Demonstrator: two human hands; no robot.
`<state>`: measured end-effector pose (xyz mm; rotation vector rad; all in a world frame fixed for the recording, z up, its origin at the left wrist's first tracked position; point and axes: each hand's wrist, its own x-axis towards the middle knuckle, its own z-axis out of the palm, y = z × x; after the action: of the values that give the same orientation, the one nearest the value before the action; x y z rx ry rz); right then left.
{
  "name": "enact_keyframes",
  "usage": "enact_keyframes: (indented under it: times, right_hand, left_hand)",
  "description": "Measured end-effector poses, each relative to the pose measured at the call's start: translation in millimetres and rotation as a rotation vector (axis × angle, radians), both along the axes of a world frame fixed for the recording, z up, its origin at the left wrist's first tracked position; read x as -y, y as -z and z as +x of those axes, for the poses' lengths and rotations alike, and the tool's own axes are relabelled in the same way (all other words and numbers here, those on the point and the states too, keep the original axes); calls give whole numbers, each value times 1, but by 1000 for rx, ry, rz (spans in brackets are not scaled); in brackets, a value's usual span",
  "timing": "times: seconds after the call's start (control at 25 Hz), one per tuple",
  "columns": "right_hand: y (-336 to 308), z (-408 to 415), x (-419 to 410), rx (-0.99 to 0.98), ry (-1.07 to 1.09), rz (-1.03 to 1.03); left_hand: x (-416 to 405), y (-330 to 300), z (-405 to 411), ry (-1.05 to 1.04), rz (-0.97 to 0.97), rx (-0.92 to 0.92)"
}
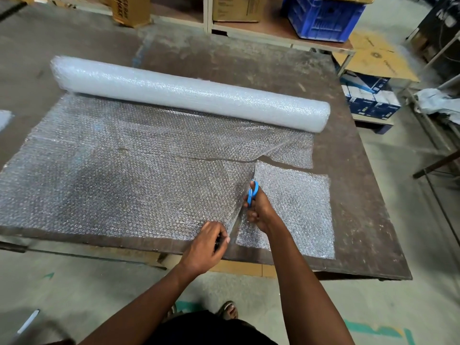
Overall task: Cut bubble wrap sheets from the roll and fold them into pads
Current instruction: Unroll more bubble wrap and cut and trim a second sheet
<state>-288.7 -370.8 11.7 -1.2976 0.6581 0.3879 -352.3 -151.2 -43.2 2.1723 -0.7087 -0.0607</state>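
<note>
A thick bubble wrap roll [189, 93] lies across the brown table [361, 220], with a wide unrolled sheet [119, 178] spread toward me. My right hand [258, 210] is shut on blue-handled scissors [253, 191], whose blades point away along a cut running up from the near edge. A long crosswise cut meets this one near the blade tips. To the right of the scissors lies a smaller, nearly separated square piece [296, 210]. My left hand [206, 247] pinches the sheet's near edge just left of the cut.
Beyond the table stand cardboard boxes [130, 9] and a blue plastic crate [323, 18] on a low shelf. Stacked blue and white cartons [368, 98] sit off the right side. Another bubble wrap scrap [5, 118] shows at the far left.
</note>
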Motion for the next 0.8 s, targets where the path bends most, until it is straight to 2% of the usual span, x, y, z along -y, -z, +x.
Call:
enact_keyframes:
  times: [0.8]
  right_hand:
    - [2,14,11,-3,30,-120]
  left_hand:
    - [0,-2,0,14,-20,2]
